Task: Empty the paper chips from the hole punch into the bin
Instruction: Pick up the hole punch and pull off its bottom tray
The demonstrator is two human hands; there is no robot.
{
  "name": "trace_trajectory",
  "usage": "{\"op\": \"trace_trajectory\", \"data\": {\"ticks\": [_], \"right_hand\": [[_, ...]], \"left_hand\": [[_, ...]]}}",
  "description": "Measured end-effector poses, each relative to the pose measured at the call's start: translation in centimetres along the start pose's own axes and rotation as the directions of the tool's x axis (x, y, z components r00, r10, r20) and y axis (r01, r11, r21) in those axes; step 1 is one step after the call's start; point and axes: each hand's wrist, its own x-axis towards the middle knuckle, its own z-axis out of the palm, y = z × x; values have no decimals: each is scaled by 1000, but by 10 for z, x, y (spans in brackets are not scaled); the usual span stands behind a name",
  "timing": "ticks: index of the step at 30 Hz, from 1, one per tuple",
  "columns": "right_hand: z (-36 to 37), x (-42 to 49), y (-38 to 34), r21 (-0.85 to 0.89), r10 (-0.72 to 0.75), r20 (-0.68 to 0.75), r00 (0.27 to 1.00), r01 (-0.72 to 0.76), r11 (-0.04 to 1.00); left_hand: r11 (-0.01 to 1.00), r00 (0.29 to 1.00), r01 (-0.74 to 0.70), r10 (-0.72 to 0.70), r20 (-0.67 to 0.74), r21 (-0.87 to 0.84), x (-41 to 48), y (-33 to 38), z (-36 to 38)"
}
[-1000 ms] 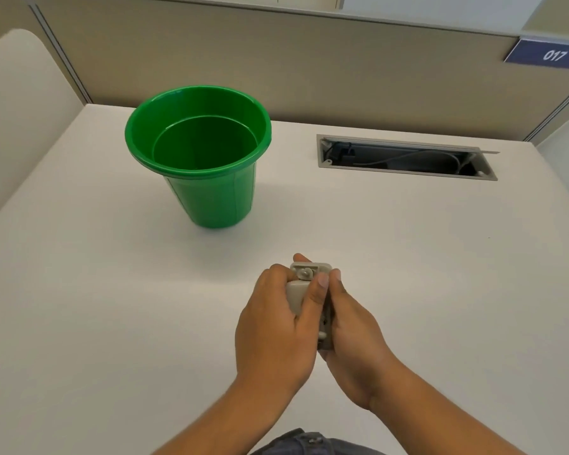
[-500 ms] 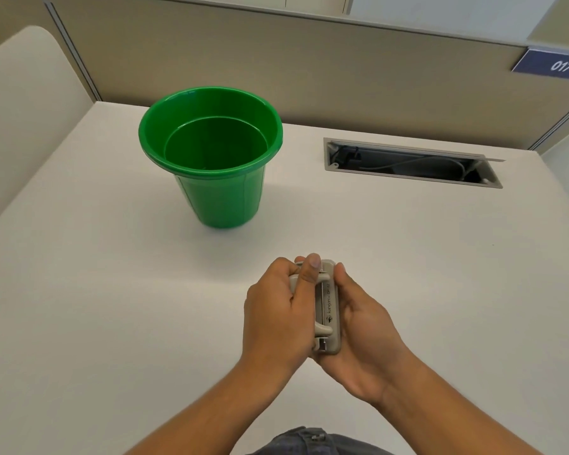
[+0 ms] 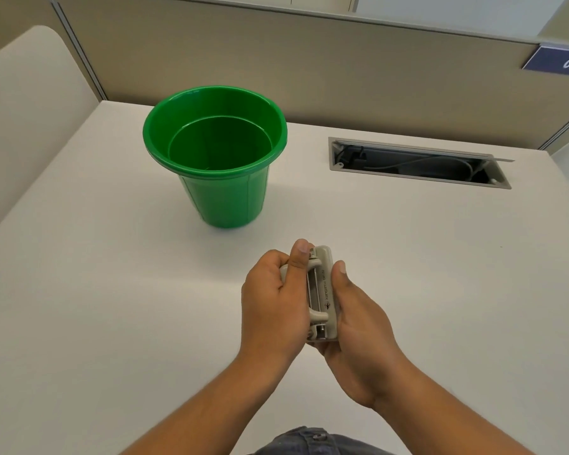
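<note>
The white bench [image 3: 112, 290] carries a green plastic bin [image 3: 215, 152], standing upright at 11 o'clock from the hands, well apart from them, with its mouth open to the camera. No paper chips can be made out inside it. At 1 o'clock, a recessed cable tray [image 3: 419, 163] sits open in the bench top, with dark cables visible inside. A beige partition wall [image 3: 309, 67] closes the far edge; a blue plate reading "017" [image 3: 559, 62] hangs at its upper right. Nothing lies on the bench between the hands and the bin.

The beige hole punch [image 3: 321, 292] is held above the bench near the 6 o'clock edge, its long axis running roughly from 12 to 6 o'clock. The left hand [image 3: 273, 303] wraps the lever side in a narrow, closed grip, with its thumb lying along the far end of the lever. The right hand [image 3: 355, 323] cups the base side from beneath, with its thumb pressed on the upper edge of the base. Both grips are closed on the hole punch, and the metal punch mechanism shows between the two hands.
</note>
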Motion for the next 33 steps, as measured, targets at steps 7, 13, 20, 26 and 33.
{"op": "trace_trajectory", "data": {"ticks": [7,13,20,26,33], "right_hand": [[2,4,-2,157,8,14,1000,-10,988],[0,9,-1,201,10,50,999,-20,979],[-1,10,-2,-124,-131,15,991,131,984],[0,8,-4,-182,-175,-8,985,170,968],[0,4,2,-46,-153,-58,987,150,988]], "left_hand": [[999,1000,-27,26,-14,-46,4,3,3],[998,998,-50,48,-34,-46,5,4,2],[995,993,-84,79,-88,-50,-2,5,-1],[995,991,-88,82,-105,-46,-7,8,1],[991,986,-122,127,-110,47,-11,13,4]]}}
